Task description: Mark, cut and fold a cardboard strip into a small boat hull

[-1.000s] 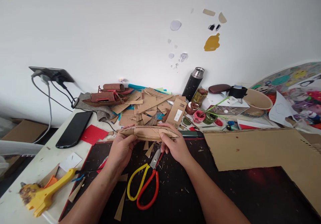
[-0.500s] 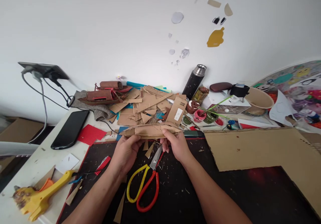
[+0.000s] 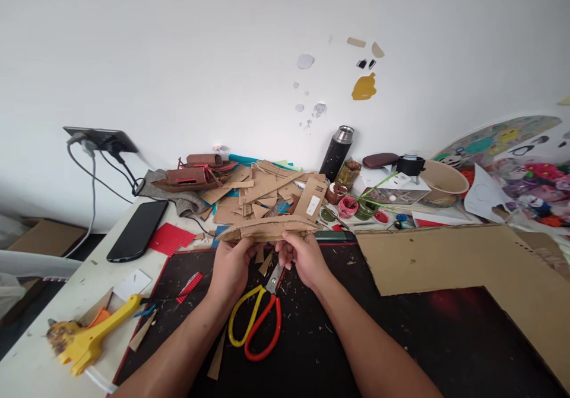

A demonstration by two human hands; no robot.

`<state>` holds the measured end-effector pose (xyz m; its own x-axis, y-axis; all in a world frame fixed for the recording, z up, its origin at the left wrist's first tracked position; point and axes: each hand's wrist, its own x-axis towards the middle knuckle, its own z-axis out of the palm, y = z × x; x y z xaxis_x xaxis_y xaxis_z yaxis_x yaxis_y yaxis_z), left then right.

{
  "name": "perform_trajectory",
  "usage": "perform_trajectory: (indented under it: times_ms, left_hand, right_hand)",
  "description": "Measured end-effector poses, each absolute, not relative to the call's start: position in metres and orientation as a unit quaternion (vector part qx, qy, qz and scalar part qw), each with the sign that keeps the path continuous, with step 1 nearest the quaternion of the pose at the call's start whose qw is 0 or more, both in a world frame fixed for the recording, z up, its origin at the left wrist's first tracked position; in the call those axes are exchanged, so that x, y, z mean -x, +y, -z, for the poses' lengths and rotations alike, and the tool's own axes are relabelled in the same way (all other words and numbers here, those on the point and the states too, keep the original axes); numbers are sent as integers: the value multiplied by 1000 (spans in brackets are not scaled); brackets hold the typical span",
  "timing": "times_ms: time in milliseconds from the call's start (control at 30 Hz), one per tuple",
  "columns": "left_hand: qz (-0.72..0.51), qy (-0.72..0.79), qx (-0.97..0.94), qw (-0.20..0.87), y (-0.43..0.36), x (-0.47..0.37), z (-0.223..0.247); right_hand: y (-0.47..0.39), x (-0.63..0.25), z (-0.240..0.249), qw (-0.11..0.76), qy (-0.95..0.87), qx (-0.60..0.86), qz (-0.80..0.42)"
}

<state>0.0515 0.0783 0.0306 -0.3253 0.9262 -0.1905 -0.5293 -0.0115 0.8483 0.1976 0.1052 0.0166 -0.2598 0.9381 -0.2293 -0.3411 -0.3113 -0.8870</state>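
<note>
A small cardboard boat hull (image 3: 265,229), long and pointed at its ends, is held level above the far part of the dark mat. My left hand (image 3: 231,267) pinches its near side left of the middle, thumb on top. On the right part, my right hand (image 3: 303,258) grips it with the thumb pressed on the near wall and fingers curled below. Scissors (image 3: 273,285) with one yellow and one red handle lie on the mat under the hands, blade tips partly hidden by my right hand. Thin cardboard scraps (image 3: 266,264) lie close by.
Cardboard offcuts (image 3: 267,190) are heaped at the back, beside brown model boats (image 3: 187,175). A yellow glue gun (image 3: 93,335) and black phone (image 3: 137,230) lie left. Paint jars (image 3: 347,207), a black thermos (image 3: 337,151) and a large cardboard sheet (image 3: 427,258) are to the right.
The view has tilted up and shifted a little, so most things appear moved. Both hands still hold the hull, which now looks slightly more curved along its upper edge.
</note>
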Motion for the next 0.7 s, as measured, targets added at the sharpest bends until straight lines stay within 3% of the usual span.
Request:
perform_trajectory:
  times_ms: [167,467,700]
  left_hand:
    - [-656,408,-233,590,74,-59,-30]
    - [-680,435,-206,554,75,-56,-24]
    - [-647,437,-183,598,73,-61,-21]
  right_hand:
    - [95,-186,-12,428,-361,390,-731]
    - [93,-181,-17,421,-340,398,-741]
    - [92,-178,-19,414,-333,416,-738]
